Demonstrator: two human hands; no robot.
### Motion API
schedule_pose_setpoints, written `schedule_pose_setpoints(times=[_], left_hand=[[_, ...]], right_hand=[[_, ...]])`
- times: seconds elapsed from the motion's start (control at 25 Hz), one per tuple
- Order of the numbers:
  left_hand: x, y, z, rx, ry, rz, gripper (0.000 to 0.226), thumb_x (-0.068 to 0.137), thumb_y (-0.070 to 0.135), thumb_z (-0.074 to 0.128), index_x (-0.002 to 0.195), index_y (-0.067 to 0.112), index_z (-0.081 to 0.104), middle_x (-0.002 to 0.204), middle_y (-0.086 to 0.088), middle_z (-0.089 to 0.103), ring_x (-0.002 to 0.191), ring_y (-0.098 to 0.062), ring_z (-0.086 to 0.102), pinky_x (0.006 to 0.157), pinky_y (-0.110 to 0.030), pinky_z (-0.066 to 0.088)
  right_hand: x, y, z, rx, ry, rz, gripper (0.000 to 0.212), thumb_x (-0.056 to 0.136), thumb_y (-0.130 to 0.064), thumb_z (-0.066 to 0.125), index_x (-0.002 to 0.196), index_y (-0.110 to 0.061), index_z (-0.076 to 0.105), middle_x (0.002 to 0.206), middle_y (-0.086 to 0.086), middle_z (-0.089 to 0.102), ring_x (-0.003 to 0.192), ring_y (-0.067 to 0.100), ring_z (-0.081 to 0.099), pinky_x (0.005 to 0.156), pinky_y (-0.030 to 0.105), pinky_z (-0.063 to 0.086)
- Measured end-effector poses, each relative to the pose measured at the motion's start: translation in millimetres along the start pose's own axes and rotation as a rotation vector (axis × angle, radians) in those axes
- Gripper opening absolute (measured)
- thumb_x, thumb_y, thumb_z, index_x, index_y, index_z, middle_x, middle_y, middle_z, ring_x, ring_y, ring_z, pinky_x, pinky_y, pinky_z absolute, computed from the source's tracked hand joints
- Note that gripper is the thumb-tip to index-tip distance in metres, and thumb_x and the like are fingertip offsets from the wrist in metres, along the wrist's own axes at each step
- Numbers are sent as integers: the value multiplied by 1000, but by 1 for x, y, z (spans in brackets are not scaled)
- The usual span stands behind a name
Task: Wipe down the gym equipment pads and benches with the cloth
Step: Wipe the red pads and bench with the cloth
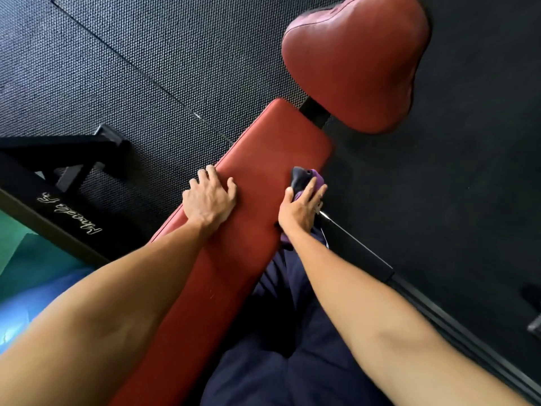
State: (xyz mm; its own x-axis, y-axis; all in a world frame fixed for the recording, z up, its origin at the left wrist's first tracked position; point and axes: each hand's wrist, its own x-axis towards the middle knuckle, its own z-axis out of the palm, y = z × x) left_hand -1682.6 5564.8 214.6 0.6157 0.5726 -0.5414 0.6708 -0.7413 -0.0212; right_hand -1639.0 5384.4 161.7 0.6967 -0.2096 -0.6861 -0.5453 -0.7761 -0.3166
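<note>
A long red bench pad (263, 159) runs diagonally from the lower left toward the upper right. Beyond a gap stands a separate red seat pad (357, 60). My left hand (209, 197) lies flat on the bench pad's left edge, fingers spread, holding nothing. My right hand (301, 208) presses a purple and black cloth (306, 177) against the bench pad's right edge. Part of the cloth is hidden under my palm.
Dark textured rubber flooring (146, 68) surrounds the bench. A black machine frame with white lettering (67, 212) sits at the left. A black metal bar (380, 268) runs along the floor at the right. My dark blue trousers (287, 347) are close against the bench.
</note>
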Motion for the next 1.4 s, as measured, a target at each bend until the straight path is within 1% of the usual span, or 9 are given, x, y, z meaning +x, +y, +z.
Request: schedule_pose_setpoints(times=[0.16,0.36,0.6,0.76,0.88,1.04,1.2,1.28,1.4], left_hand=[[0,2,-2,-15,0,-10,59,96,56,38,129,8,47,124,-15,56,111,-38,57,86,-52,47],[-1,2,-5,-26,-13,-8,57,97,56,37,127,9,47,123,-13,56,111,-38,57,84,-52,47],[2,2,-5,-31,-25,-24,57,97,57,37,129,11,46,122,-12,56,111,-38,56,83,-51,47],[4,0,-2,-31,-48,-26,56,102,55,31,133,11,46,125,-12,55,111,-38,57,82,-52,48],[5,-2,-3,-37,-60,-37,48,103,48,30,129,12,48,123,-11,56,109,-37,58,79,-51,49],[5,0,-3,-30,-42,-37,47,104,47,31,131,13,48,122,-10,57,107,-36,59,77,-49,49],[7,-1,-1,-19,-29,-46,49,103,49,30,133,15,47,121,-9,57,104,-35,60,75,-48,49],[7,-1,0,-7,-38,-54,50,102,50,30,134,16,47,122,-9,57,102,-36,62,75,-47,49],[7,-1,-2,-15,-48,-67,59,97,50,18,136,17,48,122,-8,57,100,-36,63,74,-47,49]], right_hand=[[20,1,-10,100,-35,136,76,102,-56,43,164,-29,8,171,11,2,153,35,21,114,49,36],[-43,19,1,-108,3,-312,65,102,-43,54,160,-25,30,172,5,8,156,36,10,125,47,14],[11,-35,6,-325,-60,-202,57,105,-45,43,160,-42,25,171,-10,4,156,40,-2,126,53,1],[-5,-85,28,-361,-202,-620,56,104,-41,42,158,-36,32,171,0,15,155,43,6,127,50,2],[-28,-56,15,-424,-270,-864,61,99,-44,34,159,-33,32,170,-1,17,154,41,17,126,50,10],[13,-24,-20,-531,-281,-819,62,101,-46,37,161,-34,25,172,-3,7,155,39,16,125,51,21],[38,-86,8,-518,-285,-562,58,107,-43,39,162,-37,20,172,-1,-2,156,41,0,127,51,5],[30,-114,26,-517,-313,-640,53,108,-45,36,159,-38,28,172,0,6,156,41,0,127,50,1],[12,-110,28,-587,-397,-973,54,104,-49,31,157,-39,34,170,0,18,156,39,6,127,48,2]])
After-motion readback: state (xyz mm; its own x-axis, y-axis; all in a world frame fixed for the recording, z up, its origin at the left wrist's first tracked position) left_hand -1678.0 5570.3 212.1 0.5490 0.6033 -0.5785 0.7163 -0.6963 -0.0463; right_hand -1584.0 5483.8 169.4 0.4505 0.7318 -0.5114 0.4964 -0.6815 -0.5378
